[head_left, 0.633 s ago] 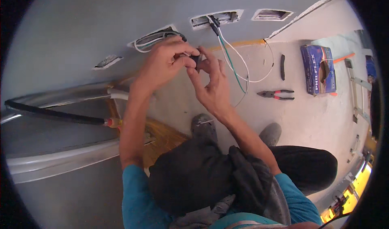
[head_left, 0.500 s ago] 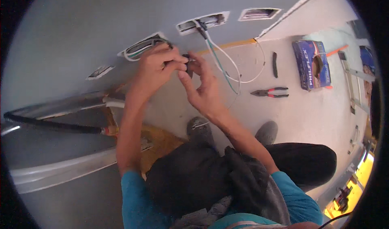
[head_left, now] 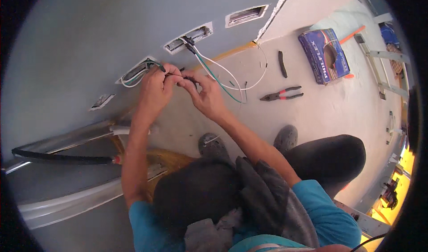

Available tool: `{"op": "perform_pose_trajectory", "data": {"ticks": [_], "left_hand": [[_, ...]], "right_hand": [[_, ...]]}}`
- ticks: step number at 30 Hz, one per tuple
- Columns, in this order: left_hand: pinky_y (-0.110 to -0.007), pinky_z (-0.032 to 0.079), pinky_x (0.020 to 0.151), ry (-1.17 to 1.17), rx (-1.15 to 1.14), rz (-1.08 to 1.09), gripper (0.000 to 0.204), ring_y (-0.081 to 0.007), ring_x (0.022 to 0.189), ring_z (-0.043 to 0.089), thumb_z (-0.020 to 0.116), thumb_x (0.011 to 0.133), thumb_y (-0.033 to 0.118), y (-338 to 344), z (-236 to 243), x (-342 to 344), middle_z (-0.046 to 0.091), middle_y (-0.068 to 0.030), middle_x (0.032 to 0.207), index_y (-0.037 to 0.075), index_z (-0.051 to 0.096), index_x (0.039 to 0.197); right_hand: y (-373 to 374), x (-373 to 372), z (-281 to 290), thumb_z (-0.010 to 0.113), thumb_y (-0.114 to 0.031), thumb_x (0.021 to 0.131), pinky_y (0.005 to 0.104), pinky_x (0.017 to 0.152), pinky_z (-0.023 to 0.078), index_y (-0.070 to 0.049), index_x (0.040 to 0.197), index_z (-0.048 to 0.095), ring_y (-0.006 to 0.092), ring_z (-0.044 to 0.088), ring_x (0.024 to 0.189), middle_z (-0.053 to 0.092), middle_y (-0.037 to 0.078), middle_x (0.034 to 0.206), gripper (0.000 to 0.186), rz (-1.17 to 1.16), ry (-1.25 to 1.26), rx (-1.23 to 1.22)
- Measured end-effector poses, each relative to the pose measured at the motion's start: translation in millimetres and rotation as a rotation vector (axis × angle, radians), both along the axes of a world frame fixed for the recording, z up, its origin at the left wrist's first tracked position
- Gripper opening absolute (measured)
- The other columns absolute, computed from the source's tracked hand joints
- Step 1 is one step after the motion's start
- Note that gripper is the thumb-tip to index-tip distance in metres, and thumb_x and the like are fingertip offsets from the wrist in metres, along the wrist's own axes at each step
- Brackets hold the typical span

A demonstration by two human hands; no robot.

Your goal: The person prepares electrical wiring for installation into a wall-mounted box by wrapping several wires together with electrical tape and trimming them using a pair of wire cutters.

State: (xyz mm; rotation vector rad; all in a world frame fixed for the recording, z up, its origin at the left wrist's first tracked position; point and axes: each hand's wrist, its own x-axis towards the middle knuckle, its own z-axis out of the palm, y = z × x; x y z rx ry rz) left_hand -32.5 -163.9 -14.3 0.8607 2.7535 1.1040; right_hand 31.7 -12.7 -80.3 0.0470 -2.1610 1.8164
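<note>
My left hand is closed, pinching a dark-wrapped wire end in front of a wall box opening. White and green wires loop out of that opening. Close by on the right, my right hand is closed on a small black strip that looks like electrical tape, though the fingers hide most of it. The fingertips of both hands nearly meet. From the middle wall box, white and green wires with a black-wrapped joint hang down to the floor.
Red-and-black pliers lie on the floor, with a black curved piece farther back. A blue cardboard box stands beyond them, near a metal ladder. Another wall opening is at the far right; a black tube lies at left.
The view has shifted, so wall and floor things sit further left. My hands have come closer together at the left wall opening, and the dark piece between them shows less.
</note>
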Motion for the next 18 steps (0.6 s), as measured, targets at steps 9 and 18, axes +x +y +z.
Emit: {"op": "perform_pose_trajectory", "data": {"ticks": [9, 18], "left_hand": [[-0.034, 0.051, 0.070, -0.288, -0.205, -0.047, 0.019, -0.0210, 0.076, 0.065, 0.070, 0.093, 0.019, -0.6, 16.6, -11.2, 0.069, -0.0086, 0.087, 0.004, 0.062, 0.103], [-0.039, 0.052, 0.073, -0.208, -0.248, -0.026, 0.028, -0.0276, 0.081, 0.068, 0.063, 0.100, 0.030, 8.5, 11.0, -14.9, 0.071, -0.0140, 0.095, 0.004, 0.062, 0.109]], "right_hand": [[-15.3, 3.7, -4.7, 0.065, -0.015, 0.095, 0.0435, 0.065, 0.050, -0.006, 0.100, 0.069, 0.0335, 0.065, 0.066, 0.067, 0.015, 0.074, 0.010, -0.093, -0.020, -0.043], [-2.3, -5.7, 1.5, 0.065, -0.019, 0.096, 0.0408, 0.059, 0.053, -0.003, 0.098, 0.072, 0.0301, 0.067, 0.059, 0.068, 0.017, 0.072, 0.018, -0.096, -0.056, -0.126]]}}
